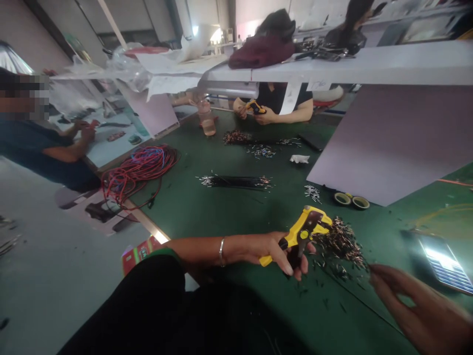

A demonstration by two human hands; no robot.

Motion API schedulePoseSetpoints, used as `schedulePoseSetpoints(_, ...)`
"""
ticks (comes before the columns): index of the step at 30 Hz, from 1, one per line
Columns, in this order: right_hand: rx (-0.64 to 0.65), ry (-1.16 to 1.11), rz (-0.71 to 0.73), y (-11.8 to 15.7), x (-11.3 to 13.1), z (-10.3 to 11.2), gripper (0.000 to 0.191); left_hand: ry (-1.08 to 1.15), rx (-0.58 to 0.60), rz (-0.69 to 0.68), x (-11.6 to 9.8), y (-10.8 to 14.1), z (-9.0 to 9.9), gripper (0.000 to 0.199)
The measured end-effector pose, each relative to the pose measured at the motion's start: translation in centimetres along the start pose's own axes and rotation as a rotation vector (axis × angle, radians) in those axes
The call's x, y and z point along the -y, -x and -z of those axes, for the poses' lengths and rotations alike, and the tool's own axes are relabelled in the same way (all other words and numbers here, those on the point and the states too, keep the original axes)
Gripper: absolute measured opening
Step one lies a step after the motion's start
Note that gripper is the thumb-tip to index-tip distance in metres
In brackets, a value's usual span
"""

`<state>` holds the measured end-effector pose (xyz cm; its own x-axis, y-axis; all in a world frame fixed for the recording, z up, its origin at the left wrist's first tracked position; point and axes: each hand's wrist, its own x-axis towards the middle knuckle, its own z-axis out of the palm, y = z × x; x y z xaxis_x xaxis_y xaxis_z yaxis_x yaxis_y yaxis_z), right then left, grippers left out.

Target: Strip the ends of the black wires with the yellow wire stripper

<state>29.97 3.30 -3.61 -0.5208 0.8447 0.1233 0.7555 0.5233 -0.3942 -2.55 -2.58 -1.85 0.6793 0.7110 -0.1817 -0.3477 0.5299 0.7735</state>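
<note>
Head view, clippings pile (342, 241) crowding yellow stripper (306, 231), tape rolls (351, 200) beyond

We tag the wire stripper (305, 234) yellow with black. Right beside it: clippings pile (343, 241), coppery brown flecked black, and thin wire (364, 301), dark. Left of it: bracelet (221, 251), silver; farther left, cable coil (142, 170), red streaked with blue. Beyond it: wire bundle (236, 182), black with silvery ends (we catch a coppery glint on one). Under it: tabletop (177, 212), dark green.
</note>
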Motion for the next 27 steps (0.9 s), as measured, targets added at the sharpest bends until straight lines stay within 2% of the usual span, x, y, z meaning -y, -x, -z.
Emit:
schedulePoseSetpoints(2, -0.114, -0.192, -0.154, -0.7, 4.0, 0.7, 0.025, 0.027, -0.013, -0.009, -0.2, 0.2, 0.0, 0.070)
schedulePoseSetpoints(5, -0.120, -0.433, -0.309, -2.0, 8.3, 1.8, 0.027, 0.034, -0.074, -0.057, -0.6, 0.6, 0.0, 0.067)
schedulePoseSetpoints(7, -0.150, -0.675, -0.334, -2.9, 9.2, 2.1, 0.024, 0.034, -0.076, -0.084, -0.9, 0.6, 0.1, 0.068)
schedulePoseSetpoints(9, -0.189, -0.908, -0.323, -3.5, 8.9, 2.0, 0.028, 0.011, -0.093, -0.085, -1.2, 0.4, 0.3, 0.068)
schedulePoseSetpoints(12, -0.121, -1.131, -0.324, -3.4, 8.0, 1.4, 0.035, 0.007, -0.095, -0.095, -1.3, 0.1, 0.5, 0.072)
schedulePoseSetpoints(16, -0.082, -1.207, -0.362, -2.8, 8.0, 1.1, 0.033, 0.010, -0.112, -0.080, -1.3, 0.0, 0.4, 0.072)
schedulePoseSetpoints(21, -0.121, -1.147, -0.421, -2.5, 8.7, 1.8, 0.026, -0.007, -0.120, -0.071, -1.4, 0.0, 0.2, 0.073)
schedulePoseSetpoints(27, -0.089, -1.130, -0.458, -2.1, 9.8, 2.8, 0.026, -0.107, -0.109, -0.088, -1.7, 0.2, 0.2, 0.074)
